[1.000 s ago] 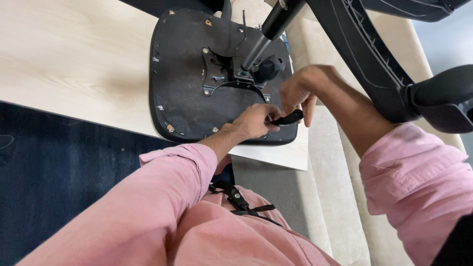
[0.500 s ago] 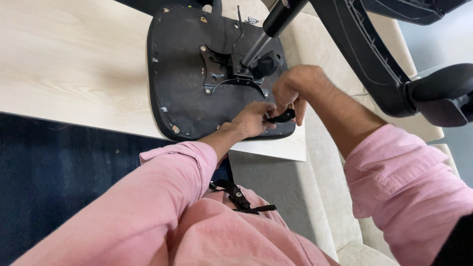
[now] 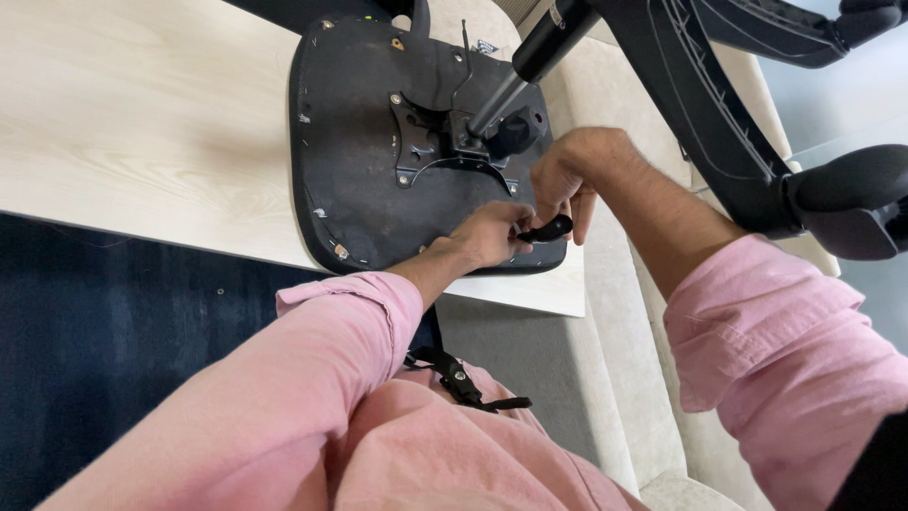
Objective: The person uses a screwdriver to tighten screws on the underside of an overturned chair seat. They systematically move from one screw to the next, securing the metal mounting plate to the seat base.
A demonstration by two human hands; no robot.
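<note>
An upturned office chair seat (image 3: 369, 180) lies with its black underside up on a pale wooden table (image 3: 132, 142). A metal mechanism plate (image 3: 445, 142) and the gas cylinder (image 3: 530, 66) rise from its middle. My left hand (image 3: 487, 235) rests on the seat's near right edge, fingers pinched on a small black lever handle (image 3: 549, 228). My right hand (image 3: 567, 175) is curled over the same handle from above, fingers closed on it. Both arms wear pink sleeves.
The chair's black star base legs (image 3: 719, 123) and a castor (image 3: 851, 199) hang at the right. A beige sofa (image 3: 624, 312) runs below the table edge. Dark blue carpet (image 3: 113, 360) lies at the left. A black strap (image 3: 459, 378) crosses my chest.
The view has drifted so the seat sits slightly higher and more left. Both hands stay on the lever handle at the seat's edge, with only small finger shifts.
</note>
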